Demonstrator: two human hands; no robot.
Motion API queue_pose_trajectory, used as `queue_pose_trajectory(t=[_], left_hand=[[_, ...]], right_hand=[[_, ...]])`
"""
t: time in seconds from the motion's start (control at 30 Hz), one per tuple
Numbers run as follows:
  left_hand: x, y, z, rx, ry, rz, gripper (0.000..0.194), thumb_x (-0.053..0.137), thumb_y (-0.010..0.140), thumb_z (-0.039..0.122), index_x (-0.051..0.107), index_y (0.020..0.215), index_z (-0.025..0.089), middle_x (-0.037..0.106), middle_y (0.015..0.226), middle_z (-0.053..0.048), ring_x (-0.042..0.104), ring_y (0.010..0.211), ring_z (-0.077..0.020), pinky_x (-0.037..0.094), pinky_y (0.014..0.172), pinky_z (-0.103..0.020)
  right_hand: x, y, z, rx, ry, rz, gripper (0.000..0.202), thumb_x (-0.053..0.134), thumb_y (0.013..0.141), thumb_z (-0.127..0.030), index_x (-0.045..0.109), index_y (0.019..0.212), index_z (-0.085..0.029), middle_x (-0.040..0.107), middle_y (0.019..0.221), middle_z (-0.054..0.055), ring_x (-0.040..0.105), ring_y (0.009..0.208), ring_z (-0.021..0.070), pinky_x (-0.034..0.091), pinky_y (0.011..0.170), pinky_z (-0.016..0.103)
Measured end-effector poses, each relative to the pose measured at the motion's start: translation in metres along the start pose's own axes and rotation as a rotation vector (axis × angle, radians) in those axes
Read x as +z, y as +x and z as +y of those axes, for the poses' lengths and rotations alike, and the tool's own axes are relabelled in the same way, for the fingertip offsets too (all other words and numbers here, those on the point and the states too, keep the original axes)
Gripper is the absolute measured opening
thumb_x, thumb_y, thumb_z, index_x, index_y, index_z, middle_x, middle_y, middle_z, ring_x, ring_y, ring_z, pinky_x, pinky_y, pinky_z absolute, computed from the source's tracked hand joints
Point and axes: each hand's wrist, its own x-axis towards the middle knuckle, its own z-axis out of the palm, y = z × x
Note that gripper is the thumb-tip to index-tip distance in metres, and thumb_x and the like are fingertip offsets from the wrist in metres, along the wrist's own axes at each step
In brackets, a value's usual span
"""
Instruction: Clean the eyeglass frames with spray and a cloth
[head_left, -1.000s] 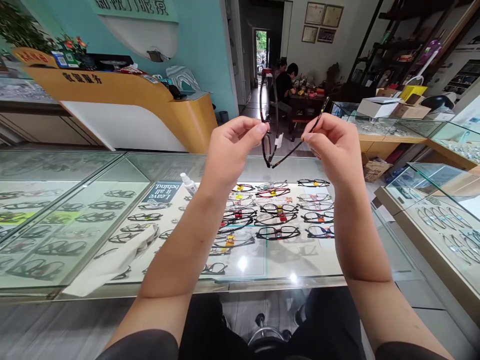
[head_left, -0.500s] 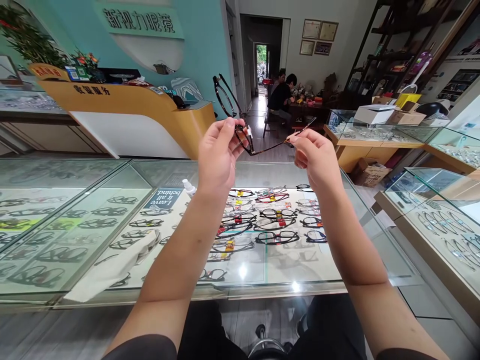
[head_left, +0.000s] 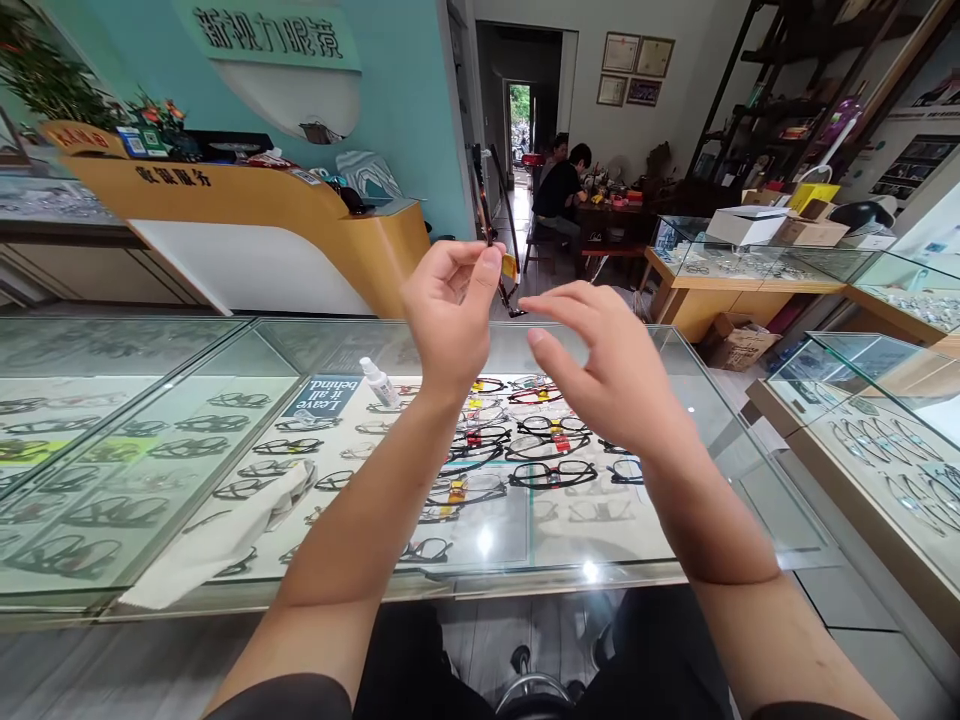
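Note:
Pinched between the thumb and fingers of my left hand [head_left: 457,305] is a pair of dark tortoiseshell eyeglasses [head_left: 512,290], raised above the glass counter. They are seen nearly edge-on, and a small yellow tag [head_left: 509,266] shows beside my thumb. My fingers cover part of the frame. My right hand [head_left: 600,350] is just to the right of the glasses, its thumb and fingers parted and nothing held; its fingertips come close to the frame's lower corner, and I cannot tell whether they touch.
Below is a glass display counter [head_left: 480,575] with rows of eyeglasses [head_left: 553,473]. A white spray bottle [head_left: 379,382], a dark printed card [head_left: 324,397] and a pale cloth [head_left: 217,548] are at its left. Two people [head_left: 562,190] sit at a far table. Another showcase [head_left: 885,450] stands right.
My right hand has let go of the eyeglasses' temple and opened. In my left hand the glasses have turned from an angled view to nearly edge-on, and the yellow tag now shows.

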Motion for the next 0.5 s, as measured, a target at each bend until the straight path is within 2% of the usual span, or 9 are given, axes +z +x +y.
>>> queue_pose_trajectory(t=[0.07, 0.13, 0.3, 0.5], left_hand=[[0.002, -0.003, 0.002, 0.011, -0.007, -0.012, 0.03, 0.079, 0.095, 0.056, 0.073, 0.096, 0.027, 0.08, 0.103, -0.003, 0.077, 0.103, -0.0183, 0.062, 0.097, -0.036], [0.003, -0.006, 0.003, 0.005, 0.001, -0.026, 0.032, 0.078, 0.095, 0.057, 0.073, 0.096, 0.026, 0.08, 0.103, -0.004, 0.077, 0.102, -0.0182, 0.062, 0.097, -0.035], [0.005, -0.01, 0.003, -0.021, 0.009, -0.064, 0.036, 0.077, 0.095, 0.061, 0.071, 0.096, 0.025, 0.081, 0.104, -0.005, 0.078, 0.104, -0.0199, 0.062, 0.099, -0.036], [0.004, -0.01, 0.002, 0.006, 0.036, -0.075, 0.032, 0.076, 0.097, 0.058, 0.073, 0.097, 0.026, 0.082, 0.108, -0.006, 0.078, 0.108, -0.0203, 0.06, 0.103, -0.036]], right_hand=[[0.011, 0.003, 0.005, -0.01, -0.085, -0.021, 0.036, 0.059, 0.107, -0.032, 0.077, 0.136, -0.021, 0.075, 0.141, 0.012, 0.066, 0.124, 0.0346, 0.053, 0.11, 0.054], [0.016, 0.005, 0.009, -0.008, -0.112, -0.03, 0.041, 0.057, 0.108, -0.032, 0.074, 0.143, -0.02, 0.073, 0.148, 0.012, 0.065, 0.128, 0.0356, 0.052, 0.112, 0.055], [0.015, 0.005, 0.012, -0.007, -0.128, -0.066, 0.044, 0.056, 0.108, -0.034, 0.07, 0.148, -0.021, 0.073, 0.15, 0.012, 0.066, 0.128, 0.0357, 0.053, 0.113, 0.055], [0.017, 0.006, 0.014, -0.019, -0.192, 0.017, 0.042, 0.057, 0.107, -0.032, 0.069, 0.144, -0.018, 0.072, 0.148, 0.015, 0.066, 0.128, 0.0374, 0.052, 0.112, 0.056]])
